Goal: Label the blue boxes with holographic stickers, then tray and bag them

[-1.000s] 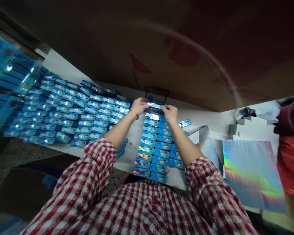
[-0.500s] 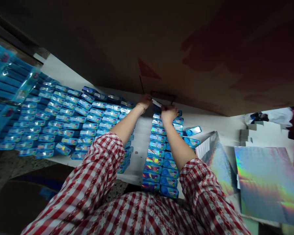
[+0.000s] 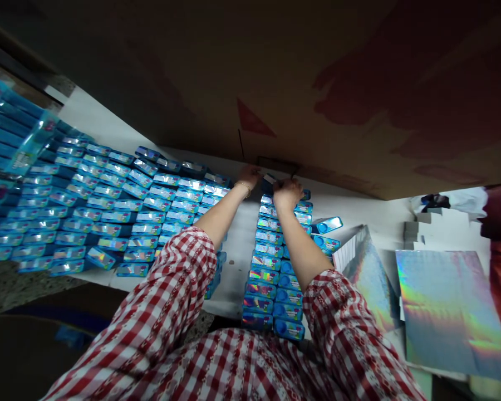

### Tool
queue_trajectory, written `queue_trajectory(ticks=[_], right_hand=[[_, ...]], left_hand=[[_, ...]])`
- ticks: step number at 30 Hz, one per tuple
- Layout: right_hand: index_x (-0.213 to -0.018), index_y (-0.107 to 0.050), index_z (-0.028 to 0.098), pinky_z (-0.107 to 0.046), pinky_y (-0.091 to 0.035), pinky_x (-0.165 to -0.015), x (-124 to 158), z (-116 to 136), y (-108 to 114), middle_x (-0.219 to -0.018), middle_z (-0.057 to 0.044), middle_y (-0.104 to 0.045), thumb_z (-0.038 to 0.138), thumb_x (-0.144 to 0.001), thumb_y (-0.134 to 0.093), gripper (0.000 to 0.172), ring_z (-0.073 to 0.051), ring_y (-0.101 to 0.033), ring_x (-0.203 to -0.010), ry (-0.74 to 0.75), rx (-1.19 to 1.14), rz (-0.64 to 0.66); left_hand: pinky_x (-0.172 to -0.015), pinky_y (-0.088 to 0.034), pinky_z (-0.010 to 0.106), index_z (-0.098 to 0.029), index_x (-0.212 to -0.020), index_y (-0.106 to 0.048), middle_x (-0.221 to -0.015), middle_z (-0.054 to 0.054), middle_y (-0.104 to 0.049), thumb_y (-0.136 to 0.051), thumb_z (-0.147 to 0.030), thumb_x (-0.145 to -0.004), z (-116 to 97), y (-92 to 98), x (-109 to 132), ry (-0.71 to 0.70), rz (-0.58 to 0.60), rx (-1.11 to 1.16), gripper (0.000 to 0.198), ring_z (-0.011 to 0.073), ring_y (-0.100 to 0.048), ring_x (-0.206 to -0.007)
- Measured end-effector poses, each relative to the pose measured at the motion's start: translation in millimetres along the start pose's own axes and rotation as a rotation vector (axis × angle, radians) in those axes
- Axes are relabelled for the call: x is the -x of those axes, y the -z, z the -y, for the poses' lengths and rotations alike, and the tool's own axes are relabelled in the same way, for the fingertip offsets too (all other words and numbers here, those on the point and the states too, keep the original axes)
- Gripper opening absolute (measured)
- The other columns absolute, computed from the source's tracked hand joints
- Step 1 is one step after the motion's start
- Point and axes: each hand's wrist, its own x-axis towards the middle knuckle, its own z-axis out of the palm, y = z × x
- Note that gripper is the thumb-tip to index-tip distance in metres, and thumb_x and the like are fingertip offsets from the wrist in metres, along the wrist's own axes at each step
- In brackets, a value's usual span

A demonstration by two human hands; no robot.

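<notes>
At the far end of two rows of small blue boxes (image 3: 267,249) are both my hands. My right hand (image 3: 289,194) is bent over the far end of the left row, its fingers curled round a blue box (image 3: 269,179) with a pale strip on its face. My left hand (image 3: 249,176) is just left of that box, fingers drawn together; what they hold, if anything, is too dark to make out. More blue boxes (image 3: 140,205), with shiny strips, stand in several rows left of my left arm.
A large brown cardboard surface (image 3: 183,94) hangs close beyond my hands. Wrapped blue packs (image 3: 14,136) are stacked at far left. Holographic sheets (image 3: 446,306) and white stacked pieces (image 3: 451,225) lie at right. Two loose blue boxes sit on the white table (image 3: 234,239) side near my right forearm.
The pale strip between my hands, tilted and bright before, now appears shorter and lies on the blue box's face. My left hand is slightly lower; the view has shifted a little.
</notes>
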Motion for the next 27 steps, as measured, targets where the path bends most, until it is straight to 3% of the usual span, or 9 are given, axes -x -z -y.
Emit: queue_trajectory(ticks=[3,8,13,16,19,22,24,27], right_hand=[[-0.109,-0.064,0.017,-0.044,-0.036,-0.079,5,-2,6,-0.11,-0.015,-0.058,0.025,-0.084,-0.043,0.033,-0.031,-0.048,-0.1,0.078,0.073,-0.018],[-0.117,-0.062,0.024,-0.043,-0.033,-0.08,13,-6,11,-0.109,-0.014,-0.058,0.017,-0.085,-0.037,0.041,-0.03,-0.047,-0.099,0.437,0.247,0.057],[-0.114,-0.064,0.023,-0.042,-0.036,-0.078,16,-42,32,-0.115,-0.013,-0.057,0.014,-0.082,-0.039,0.042,-0.029,-0.049,-0.099,0.372,0.167,-0.01],[-0.116,-0.062,0.022,-0.041,-0.039,-0.081,46,-84,57,-0.115,-0.013,-0.057,0.015,-0.086,-0.034,0.042,-0.026,-0.051,-0.1,0.344,0.084,-0.101],[-0.121,-0.058,0.02,-0.046,-0.035,-0.094,101,-107,69,-0.125,-0.013,-0.054,0.026,-0.091,-0.036,0.038,-0.026,-0.047,-0.113,0.481,0.128,-0.04],[-0.137,-0.041,0.01,-0.053,-0.016,-0.108,152,-95,56,-0.144,-0.018,-0.037,0.044,-0.089,-0.042,0.059,-0.031,-0.028,-0.134,0.642,0.209,0.156],[-0.141,-0.032,0.004,-0.055,-0.008,-0.111,170,-79,38,-0.149,-0.021,-0.026,0.055,-0.086,-0.045,0.076,-0.033,-0.017,-0.139,0.615,0.238,0.235],[-0.143,-0.024,0.001,-0.055,-0.004,-0.112,173,-64,15,-0.152,-0.022,-0.015,0.063,-0.081,-0.046,0.09,-0.034,-0.009,-0.141,0.541,0.239,0.267]], left_hand=[[-0.093,-0.046,0.033,-0.012,-0.108,-0.064,-0.101,0.009,-0.07,-0.053,-0.003,-0.074,-5,-1.0,8,-0.023,0.029,-0.067,0.037,0.0181,-0.063,-0.097],[-0.1,-0.04,0.026,-0.017,-0.12,-0.059,-0.126,0.007,-0.06,-0.042,0.001,-0.077,-21,1.3,24,-0.148,0.189,-0.438,0.05,0.0178,-0.055,-0.117],[-0.1,-0.039,0.032,-0.014,-0.127,-0.052,-0.124,0.013,-0.06,-0.036,-0.009,-0.085,-34,7.2,38,-0.149,0.209,-0.615,0.045,0.0216,-0.055,-0.116],[-0.112,-0.024,0.038,-0.016,-0.136,-0.042,-0.143,0.011,-0.042,-0.035,-0.023,-0.09,-35,0.4,55,-0.376,0.207,-0.695,0.047,0.0222,-0.038,-0.132],[-0.114,-0.015,0.047,-0.015,-0.142,-0.033,-0.152,0.011,-0.024,-0.04,-0.04,-0.089,-30,-14.1,73,-0.494,0.253,-0.789,0.059,0.0278,-0.017,-0.141],[-0.113,-0.011,0.051,-0.016,-0.145,-0.026,-0.154,0.011,-0.017,-0.041,-0.048,-0.087,-24,-25.3,84,-0.457,0.233,-0.83,0.068,0.0288,-0.008,-0.143],[-0.114,-0.008,0.052,-0.017,-0.146,-0.023,-0.154,0.01,-0.016,-0.039,-0.049,-0.087,-23,-27.6,87,-0.437,0.224,-0.842,0.068,0.0282,-0.006,-0.143],[-0.113,-0.007,0.052,-0.02,-0.146,-0.021,-0.154,0.009,-0.018,-0.037,-0.049,-0.088,-25,-25.1,88,-0.403,0.24,-0.862,0.067,0.0273,-0.006,-0.143]])
